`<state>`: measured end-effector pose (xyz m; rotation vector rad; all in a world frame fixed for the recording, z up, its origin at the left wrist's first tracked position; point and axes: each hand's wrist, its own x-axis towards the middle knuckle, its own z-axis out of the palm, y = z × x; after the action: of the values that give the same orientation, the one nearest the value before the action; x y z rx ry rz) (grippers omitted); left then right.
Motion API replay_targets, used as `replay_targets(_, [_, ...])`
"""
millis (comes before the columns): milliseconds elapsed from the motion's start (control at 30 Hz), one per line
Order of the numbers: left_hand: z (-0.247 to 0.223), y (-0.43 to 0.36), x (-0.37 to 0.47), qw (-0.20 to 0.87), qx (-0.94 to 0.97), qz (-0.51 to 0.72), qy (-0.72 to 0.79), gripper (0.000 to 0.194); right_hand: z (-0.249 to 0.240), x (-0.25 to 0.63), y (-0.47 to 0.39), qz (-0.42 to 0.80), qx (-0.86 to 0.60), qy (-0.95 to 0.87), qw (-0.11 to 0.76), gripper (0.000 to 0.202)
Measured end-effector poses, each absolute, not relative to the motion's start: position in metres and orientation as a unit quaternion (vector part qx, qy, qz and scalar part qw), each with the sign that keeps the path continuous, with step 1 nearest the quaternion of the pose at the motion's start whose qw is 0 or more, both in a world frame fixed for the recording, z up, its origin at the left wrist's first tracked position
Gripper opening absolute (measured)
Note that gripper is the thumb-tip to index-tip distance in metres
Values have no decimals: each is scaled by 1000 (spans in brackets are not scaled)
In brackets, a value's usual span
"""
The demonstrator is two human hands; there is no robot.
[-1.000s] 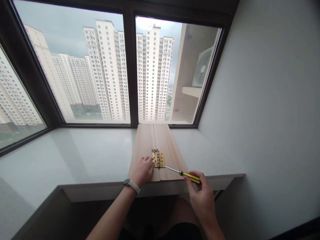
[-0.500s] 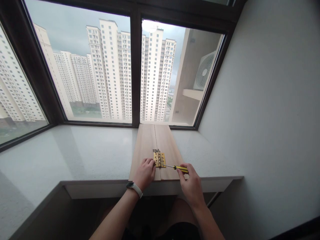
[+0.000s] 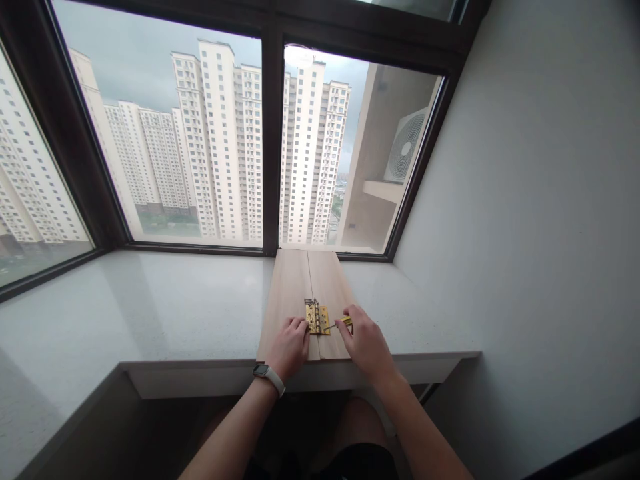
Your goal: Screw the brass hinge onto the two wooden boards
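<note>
A brass hinge (image 3: 324,313) lies opened flat across the seam between two pale wooden boards (image 3: 287,287). Several small dark screws (image 3: 309,302) are heaped at its top and along its middle. My left hand (image 3: 289,347), with a watch on the wrist, rests on the left board, its closed fingers pressed on the hinge's lower left edge. In my right hand (image 3: 367,339) is a screwdriver (image 3: 347,323) with a yellow and black handle, partly covered by the fingers. Its tip points left and meets the lower part of the hinge's right leaf.
The boards lie on a white windowsill (image 3: 200,300), reaching from its front edge to the dark window frame (image 3: 270,147). A grey-white wall (image 3: 525,233) rises on the right. My knees are below the sill.
My right hand has moved left and up, closer to the hinge, and now covers more of the screwdriver's handle. My left hand stays in place.
</note>
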<state>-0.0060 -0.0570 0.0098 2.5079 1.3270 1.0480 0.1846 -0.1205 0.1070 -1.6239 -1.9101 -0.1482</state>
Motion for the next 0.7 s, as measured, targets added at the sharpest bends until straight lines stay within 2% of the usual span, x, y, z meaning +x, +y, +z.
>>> replay_targets(133, [11, -58, -7, 54, 829, 344, 438, 23, 135, 166, -110, -98, -674, -715, 157, 33])
replay_targets(233, [12, -60, -8, 57, 829, 343, 438, 23, 151, 154, -99, -112, -690, -709, 91, 43])
replay_targets(333, [12, -61, -9, 63, 828, 343, 440, 23, 164, 145, -87, -110, -707, -696, 64, 45])
replay_targets(467, [14, -61, -10, 69, 827, 344, 438, 24, 177, 134, -71, -94, -698, -710, 29, 36])
replay_targets(700, [14, -60, -11, 67, 827, 346, 438, 22, 181, 132, -57, -87, -652, -754, -14, 31])
